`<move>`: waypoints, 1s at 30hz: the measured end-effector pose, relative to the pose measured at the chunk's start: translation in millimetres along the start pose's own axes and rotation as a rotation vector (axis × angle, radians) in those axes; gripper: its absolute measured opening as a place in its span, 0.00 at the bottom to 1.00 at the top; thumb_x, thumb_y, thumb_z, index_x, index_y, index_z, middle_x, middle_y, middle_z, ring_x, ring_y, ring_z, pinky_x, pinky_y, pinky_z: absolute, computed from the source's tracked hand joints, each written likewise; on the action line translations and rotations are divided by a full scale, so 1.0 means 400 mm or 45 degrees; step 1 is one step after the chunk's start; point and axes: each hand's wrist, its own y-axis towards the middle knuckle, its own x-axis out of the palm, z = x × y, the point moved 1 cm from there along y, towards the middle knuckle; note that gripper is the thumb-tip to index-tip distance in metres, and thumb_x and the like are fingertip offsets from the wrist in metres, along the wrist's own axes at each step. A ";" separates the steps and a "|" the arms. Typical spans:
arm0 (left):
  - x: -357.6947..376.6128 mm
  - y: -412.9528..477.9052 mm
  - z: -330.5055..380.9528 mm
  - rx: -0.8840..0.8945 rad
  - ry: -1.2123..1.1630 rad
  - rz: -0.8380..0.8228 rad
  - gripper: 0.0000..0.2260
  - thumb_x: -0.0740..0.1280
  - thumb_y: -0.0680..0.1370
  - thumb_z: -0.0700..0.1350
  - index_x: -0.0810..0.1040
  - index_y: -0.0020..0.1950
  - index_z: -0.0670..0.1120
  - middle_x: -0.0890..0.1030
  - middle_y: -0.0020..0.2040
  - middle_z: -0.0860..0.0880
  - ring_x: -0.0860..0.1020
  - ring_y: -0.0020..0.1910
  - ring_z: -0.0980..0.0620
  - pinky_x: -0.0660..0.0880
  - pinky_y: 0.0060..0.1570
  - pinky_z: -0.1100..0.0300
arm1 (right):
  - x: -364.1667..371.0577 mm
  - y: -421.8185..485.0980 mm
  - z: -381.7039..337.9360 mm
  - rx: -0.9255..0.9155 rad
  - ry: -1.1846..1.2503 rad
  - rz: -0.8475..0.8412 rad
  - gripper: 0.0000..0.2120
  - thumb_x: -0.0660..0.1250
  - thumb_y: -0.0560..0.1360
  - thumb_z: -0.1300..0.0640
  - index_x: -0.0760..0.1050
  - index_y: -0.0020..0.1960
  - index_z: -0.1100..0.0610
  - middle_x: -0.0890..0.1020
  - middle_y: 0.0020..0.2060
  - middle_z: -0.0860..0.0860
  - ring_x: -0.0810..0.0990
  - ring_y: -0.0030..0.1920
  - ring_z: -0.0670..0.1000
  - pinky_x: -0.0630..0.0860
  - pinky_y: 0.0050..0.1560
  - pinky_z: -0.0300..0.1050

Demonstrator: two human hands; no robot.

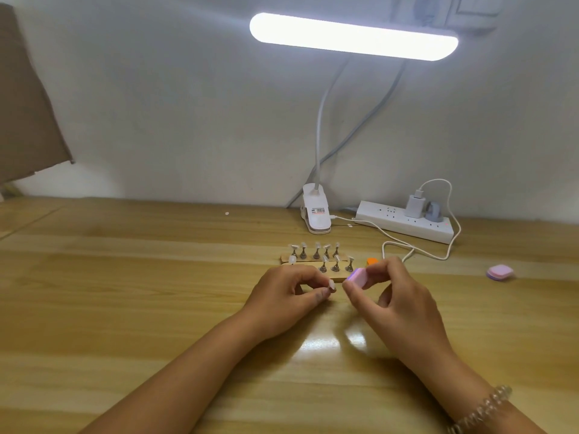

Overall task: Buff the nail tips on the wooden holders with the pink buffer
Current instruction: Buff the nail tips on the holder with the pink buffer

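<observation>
a: big stuff first?
b: wooden worktop (125,292) fills the lower half. lit bar lamp (354,37) top centre, hanging over the work spot, prob so the tiny tips show up. power strip (404,225) mid right, by the wall.
a: hands?
b: both centre frame, just in front of the wooden holders (335,278). left hand (282,296) pinches one nail tip (331,289) btwn thumb + forefinger. right hand (398,296) has its fingertips curled round the pink buffer (360,277).
a: why lift the tip off?
b: my guess: a pinch steadies it better than a stand would, and it can be turned to meet the pad. buffer's flat face is angled toward it, v close, a small gap showing.
a: the rest?
b: other nail tips (316,245) sit up on little stands in two rows, so each is easy to grab. spare pink block (500,272) lies far right, well apart. small orange thing (372,261) behind the right hand, can't tell what.
</observation>
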 end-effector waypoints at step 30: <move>0.000 -0.003 0.001 0.026 0.067 -0.013 0.06 0.75 0.74 0.45 0.85 0.46 0.56 0.81 0.43 0.58 0.72 0.31 0.65 0.66 0.35 0.68 | 0.006 -0.009 -0.021 -0.153 -0.087 -0.235 0.15 0.69 0.69 0.38 0.72 0.48 0.45 0.79 0.44 0.38 0.74 0.34 0.41 0.67 0.34 0.39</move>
